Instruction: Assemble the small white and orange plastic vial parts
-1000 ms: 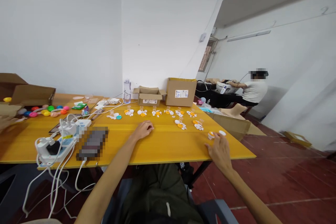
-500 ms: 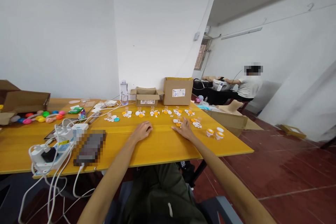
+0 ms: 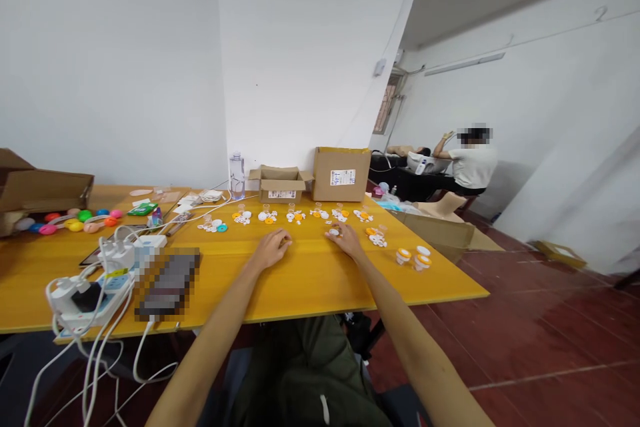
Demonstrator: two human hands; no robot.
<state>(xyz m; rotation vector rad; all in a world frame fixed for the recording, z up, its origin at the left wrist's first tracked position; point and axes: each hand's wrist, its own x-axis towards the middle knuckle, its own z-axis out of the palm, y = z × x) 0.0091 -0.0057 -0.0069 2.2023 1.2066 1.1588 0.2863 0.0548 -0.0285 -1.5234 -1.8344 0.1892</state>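
My left hand rests on the yellow table with its fingers curled inward. The inside of that hand is hidden, so whatever it may hold does not show. My right hand is bent round small white plastic parts, partly covering them. Just right of it lies a pile of white and orange discs. Beyond both hands, more small piles, such as the white and orange discs, stretch in a row, with little clear cups beside them. Cups with orange lids stand farther right.
At the back are an open carton, a closed carton and a water bottle. On the left lie a phone, a power strip with trailing cables, and coloured balls. Another person sits at the far right.
My right hand has drawn slightly back, and its spread fingers have curled round the white parts. My left hand stays almost in place. The person far off has raised an arm.
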